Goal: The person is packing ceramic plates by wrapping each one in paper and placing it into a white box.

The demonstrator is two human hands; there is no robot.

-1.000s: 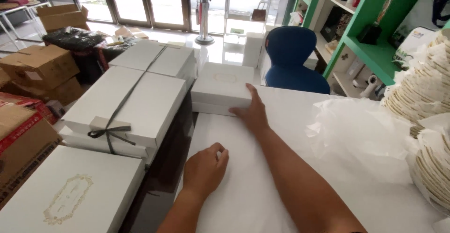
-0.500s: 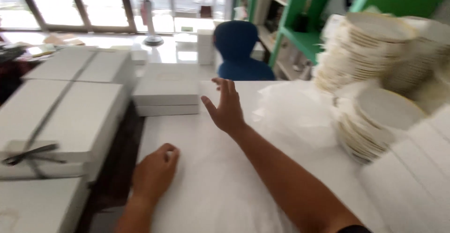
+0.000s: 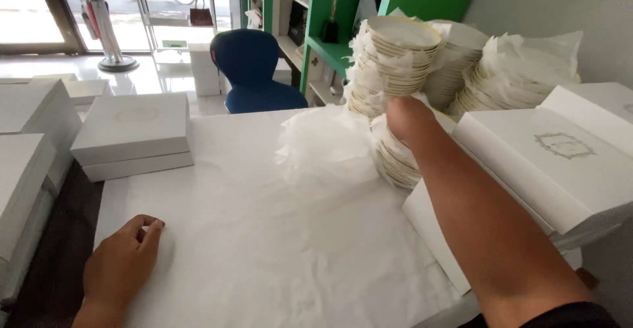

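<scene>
My right hand [image 3: 407, 116] reaches out to tall leaning stacks of cream plates [image 3: 395, 58] layered with white tissue, at the far right of the table; its fingers are hidden against the stack, so I cannot see whether they grip a plate. Loosely curled, my left hand [image 3: 122, 262] rests on the white paper sheet [image 3: 264, 236] that covers the table and holds nothing. A crumpled wad of white tissue [image 3: 323, 143] lies just left of the plates.
A flat white gift box [image 3: 132, 133] sits at the table's far left corner, with more white boxes [image 3: 26, 143] beyond the left edge. An open white box [image 3: 554, 163] lies at the right. Behind the table stand a blue chair [image 3: 254, 71] and green shelves [image 3: 316, 18].
My right hand left the white gift box and swung right to the plate stacks. My view turned right with it. The left hand stayed on the paper.
</scene>
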